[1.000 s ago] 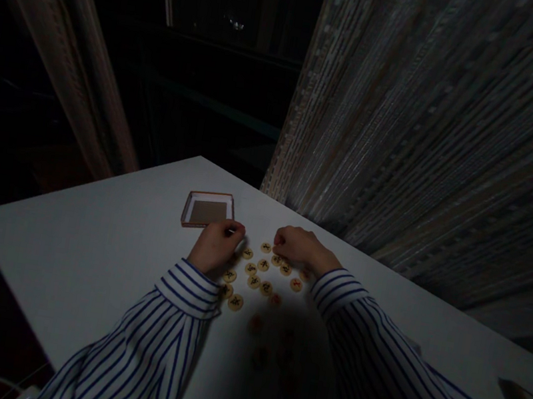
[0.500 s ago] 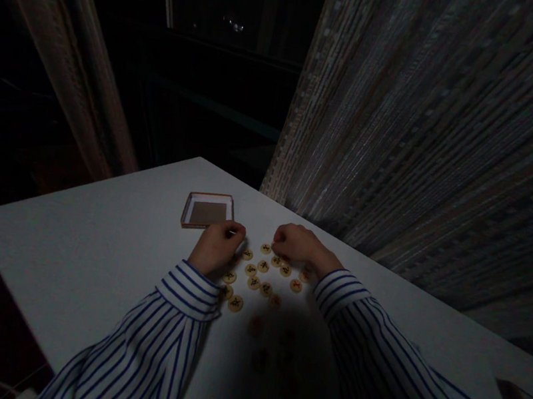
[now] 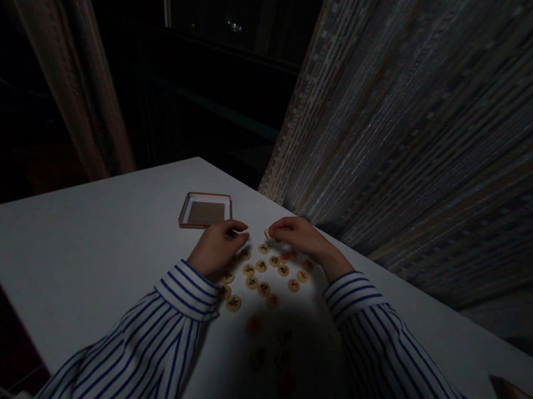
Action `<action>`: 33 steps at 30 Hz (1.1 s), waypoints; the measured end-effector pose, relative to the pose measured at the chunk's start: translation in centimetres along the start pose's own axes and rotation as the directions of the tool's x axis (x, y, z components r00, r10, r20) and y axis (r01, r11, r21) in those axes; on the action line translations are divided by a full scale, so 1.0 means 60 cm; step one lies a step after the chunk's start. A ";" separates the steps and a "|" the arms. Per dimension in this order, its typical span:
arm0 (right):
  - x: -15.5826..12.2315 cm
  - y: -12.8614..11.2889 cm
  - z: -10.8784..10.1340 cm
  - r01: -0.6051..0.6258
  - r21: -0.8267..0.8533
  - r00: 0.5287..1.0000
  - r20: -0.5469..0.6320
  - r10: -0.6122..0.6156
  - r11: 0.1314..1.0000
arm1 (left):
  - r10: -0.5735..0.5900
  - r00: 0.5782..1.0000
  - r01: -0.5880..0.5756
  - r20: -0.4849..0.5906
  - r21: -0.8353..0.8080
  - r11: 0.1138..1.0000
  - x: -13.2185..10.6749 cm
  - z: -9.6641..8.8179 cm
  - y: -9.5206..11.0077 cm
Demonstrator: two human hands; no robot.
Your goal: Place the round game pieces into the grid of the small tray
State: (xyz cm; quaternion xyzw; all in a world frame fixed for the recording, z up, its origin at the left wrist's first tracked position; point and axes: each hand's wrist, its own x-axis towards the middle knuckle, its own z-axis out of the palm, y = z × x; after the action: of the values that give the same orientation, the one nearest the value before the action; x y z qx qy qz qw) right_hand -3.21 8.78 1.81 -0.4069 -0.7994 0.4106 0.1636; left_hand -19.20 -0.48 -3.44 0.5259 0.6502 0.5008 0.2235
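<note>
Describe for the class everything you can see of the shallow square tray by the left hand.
The shallow square tray lies flat on the white table, open side up. It has a thin reddish-brown rim, a pale inner border and a plain tan-brown floor, perhaps card, though the dim light makes the material hard to judge. Nothing lies in it. The left hand is just beside its near corner; whether they touch is unclear.

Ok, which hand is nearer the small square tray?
Left. The left hand sits just in front of the shallow square tray, off its near right corner. The right hand is farther right, beyond the round game pieces.
</note>
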 end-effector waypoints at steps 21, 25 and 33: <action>-0.025 -0.001 0.008 0.029 0.347 0.995 0.081 -0.060 0.937 | 0.444 0.896 -0.440 0.004 0.141 0.887 -0.013 0.011 0.016; -0.032 -0.003 0.010 -0.014 0.334 0.996 0.085 -0.015 0.942 | 0.455 0.891 -0.450 -0.002 0.143 0.882 -0.014 0.012 0.019; -0.054 -0.022 0.010 0.008 0.385 0.999 0.033 -0.022 0.923 | 0.510 0.860 -0.497 0.026 0.267 0.825 -0.020 0.011 0.027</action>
State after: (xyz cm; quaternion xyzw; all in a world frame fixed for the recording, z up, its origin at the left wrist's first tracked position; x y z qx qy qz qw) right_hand -2.24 5.48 2.71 -0.3531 -0.7093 0.5658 0.2285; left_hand -17.50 -1.38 -2.58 0.6918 0.5542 0.4628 -0.0039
